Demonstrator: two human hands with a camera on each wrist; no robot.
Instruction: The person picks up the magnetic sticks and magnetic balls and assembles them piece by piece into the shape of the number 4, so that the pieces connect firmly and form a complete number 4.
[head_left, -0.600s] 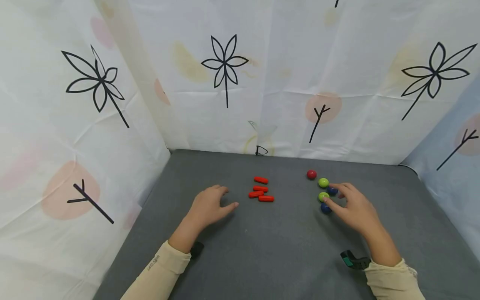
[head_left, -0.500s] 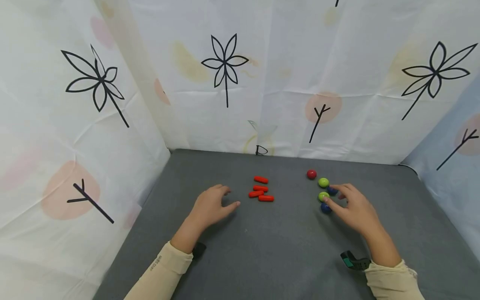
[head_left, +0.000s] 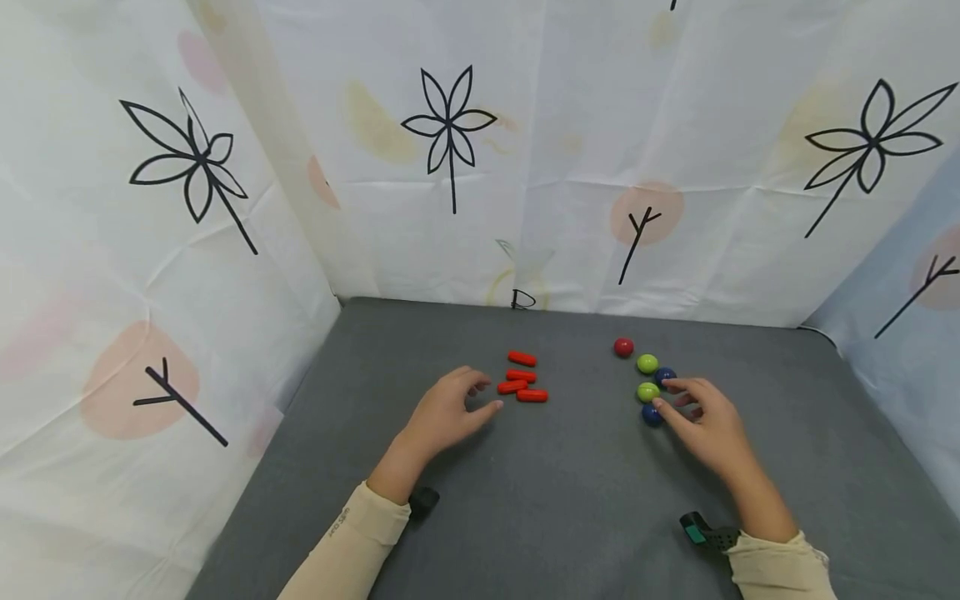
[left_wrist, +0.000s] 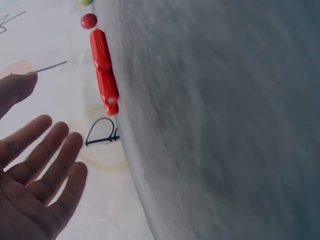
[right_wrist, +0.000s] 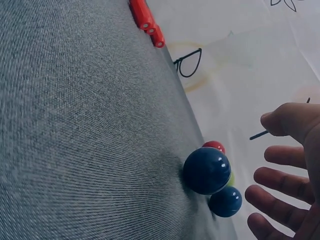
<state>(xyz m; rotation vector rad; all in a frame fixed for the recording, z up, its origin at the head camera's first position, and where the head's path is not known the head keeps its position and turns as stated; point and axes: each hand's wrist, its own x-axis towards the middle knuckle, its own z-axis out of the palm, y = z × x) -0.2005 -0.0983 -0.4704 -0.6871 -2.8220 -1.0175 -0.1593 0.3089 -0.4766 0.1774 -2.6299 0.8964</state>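
Observation:
Several short red ribbed rods (head_left: 532,396) lie in a loose group mid-table, in the head view. Just left of them hovers my left hand (head_left: 448,415), thumb and fingers spread apart, holding nothing. In the left wrist view two rods (left_wrist: 101,50) line up beyond the fingers. Over on the right, my right hand (head_left: 711,427) hangs beside glossy balls, its fingers relaxed. Nearest to it are two dark blue balls (head_left: 652,414); two lime green balls (head_left: 648,392) sit just left of these, and a red ball (head_left: 623,347) lies farther back. The right wrist view shows the larger-looking blue ball (right_wrist: 206,170) apart from the fingers.
The grey cloth-covered table (head_left: 555,508) ends at a white curtain (head_left: 360,242) with black plant drawings, which also encloses the left and right sides. A dark strap (head_left: 708,533) circles the right wrist, and another dark device (head_left: 424,502) shows at the left.
My left hand has moved right, closer to the red rods. My right hand has drawn back slightly from the balls, uncovering more of the rear blue one. Rods and balls stay put.

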